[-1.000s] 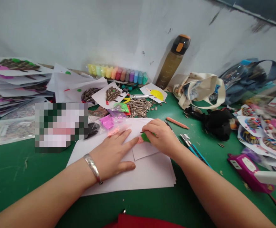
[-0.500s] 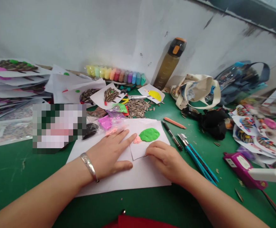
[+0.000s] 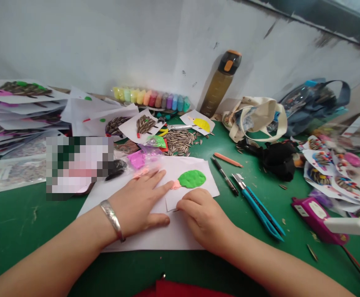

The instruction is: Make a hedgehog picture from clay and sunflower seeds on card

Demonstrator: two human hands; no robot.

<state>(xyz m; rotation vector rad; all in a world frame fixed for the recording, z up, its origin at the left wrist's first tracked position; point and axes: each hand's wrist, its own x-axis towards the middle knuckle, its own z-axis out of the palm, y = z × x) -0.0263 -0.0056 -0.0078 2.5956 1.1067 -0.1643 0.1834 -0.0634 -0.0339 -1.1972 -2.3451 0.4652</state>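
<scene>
My left hand [image 3: 138, 202], a silver bangle on its wrist, lies flat on white paper sheets [image 3: 155, 235], its fingers stretched out and its index fingertip at the left edge of a small white card [image 3: 198, 190]. That card carries a flattened green clay oval [image 3: 192, 179] with a small pink clay bit [image 3: 176, 185] at its left end. My right hand [image 3: 203, 214] rests curled at the card's near edge, fingers bent down on the paper; what they pinch, if anything, is hidden.
On the green table [image 3: 28, 222], a black pen [image 3: 224, 176], blue utility knives [image 3: 258, 208] and a pink glue gun [image 3: 318, 214] lie to the right. Sunflower seeds [image 3: 180, 142], a row of clay pots [image 3: 151, 98], a bottle [image 3: 221, 84], bags and finished cards crowd the back and sides.
My right hand drew back from on top of the green clay to the card's near edge, uncovering the oval. The left hand stayed flat on the paper.
</scene>
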